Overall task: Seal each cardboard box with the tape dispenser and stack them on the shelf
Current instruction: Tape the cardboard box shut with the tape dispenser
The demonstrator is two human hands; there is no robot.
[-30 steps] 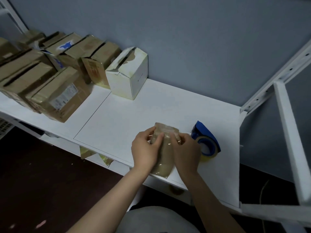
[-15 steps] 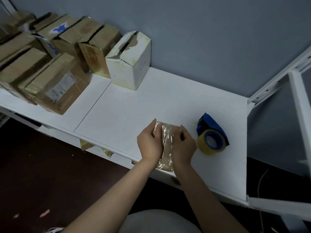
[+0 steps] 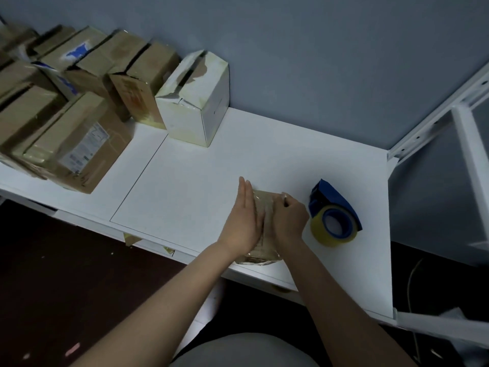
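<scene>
A small brown cardboard box (image 3: 265,210) wrapped in glossy tape sits at the front edge of the white shelf board (image 3: 211,178), mostly hidden between my hands. My left hand (image 3: 244,221) lies with straight fingers flat against the box's left side. My right hand (image 3: 288,221) has curled fingers over the box's right top edge. A blue tape dispenser (image 3: 334,215) with a yellowish tape roll lies on the board just right of my right hand, untouched.
A dented white box (image 3: 195,107) with a slit top stands at the back against the grey wall. Several brown cardboard boxes (image 3: 76,144) crowd the left end of the board. White shelf uprights (image 3: 436,107) rise on the right.
The box has come down flatter onto the board. My left hand's fingers went from wrapping the box to lying straight along its side. The dispenser has not moved.
</scene>
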